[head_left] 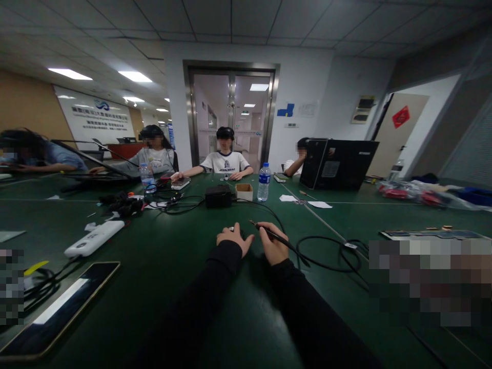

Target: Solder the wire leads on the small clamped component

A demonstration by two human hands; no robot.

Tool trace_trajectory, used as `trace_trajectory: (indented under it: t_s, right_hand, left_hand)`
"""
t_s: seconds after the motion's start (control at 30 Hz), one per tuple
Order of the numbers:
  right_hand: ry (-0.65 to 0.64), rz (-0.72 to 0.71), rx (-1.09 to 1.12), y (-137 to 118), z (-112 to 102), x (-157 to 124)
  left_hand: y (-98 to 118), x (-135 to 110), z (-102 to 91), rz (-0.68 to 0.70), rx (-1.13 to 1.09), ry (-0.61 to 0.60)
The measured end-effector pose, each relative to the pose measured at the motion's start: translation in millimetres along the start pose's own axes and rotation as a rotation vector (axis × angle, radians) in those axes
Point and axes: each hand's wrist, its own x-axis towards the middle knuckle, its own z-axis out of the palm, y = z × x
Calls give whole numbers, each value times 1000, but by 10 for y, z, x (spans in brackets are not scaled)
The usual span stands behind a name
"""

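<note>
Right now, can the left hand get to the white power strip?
Probably yes. The left hand lies flat on the green table, and only bare tabletop shows between it and the white power strip off to its left. The tangled cables sit farther back.

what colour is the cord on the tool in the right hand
Black; head view shows the cord from the tool looping on the green table.

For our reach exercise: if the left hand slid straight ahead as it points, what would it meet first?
The left hand likely meets the black rectangular box first; depth is unclear.
</note>
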Motion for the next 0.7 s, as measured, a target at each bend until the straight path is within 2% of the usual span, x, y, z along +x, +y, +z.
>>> trace_trajectory:
  t_s: [0.17,0.33,0.5,0.7]
  right_hand:
    - [8,13,-12,74,18,4]
    - [2,-17,-20,133,34,0]
    - [-15,-19,-35,104,21,-10]
    - [-25,-29,-89,27,-15,-7]
  left_hand:
    - [211,-240,18,21,272,-63]
    - [130,-303,-166,127,347,-110]
    - [-197,-268,-399,241,362,-159]
    - [-822,20,-741,247,418,-120]
